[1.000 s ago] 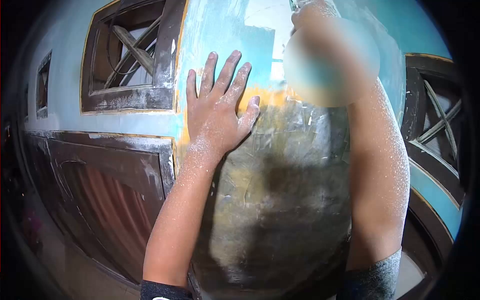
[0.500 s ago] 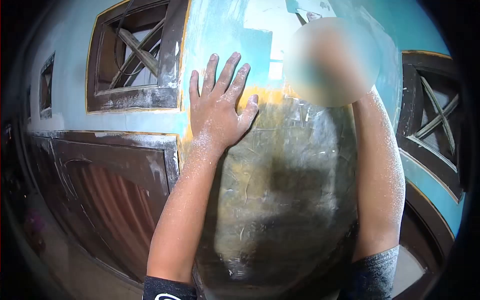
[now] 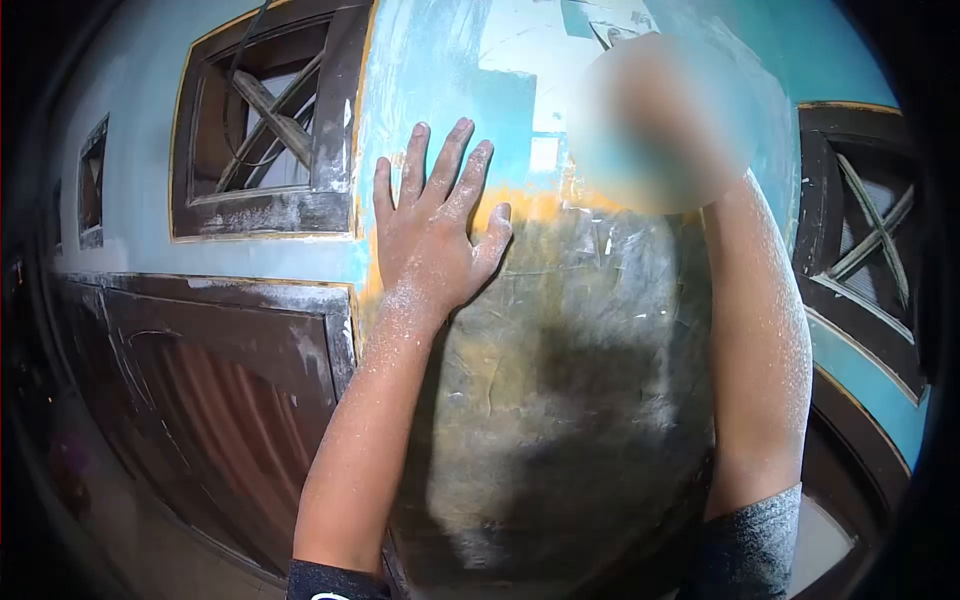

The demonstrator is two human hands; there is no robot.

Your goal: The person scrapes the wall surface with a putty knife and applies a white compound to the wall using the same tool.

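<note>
My left hand lies flat on the wall with its fingers spread, holding nothing. White dust covers its fingers and wrist. My right hand is raised at the upper right, against the pale, patchy part of the wall. A round blur hides its fingers and anything in them. Just above the blur, a thin dark edge shows, too small to name. Below both hands the wall surface is dark and stained, with a yellow band where it meets the turquoise paint.
At left are a dark-framed opening with crossed bars and a brown wooden panel below it. Another crossed-bar opening is at right. A dark cable hangs across the left opening.
The view has shifted slightly, so the wall and my left hand appear a little lower and further left. My left hand stays flat on the same spot; my right hand remains raised.
</note>
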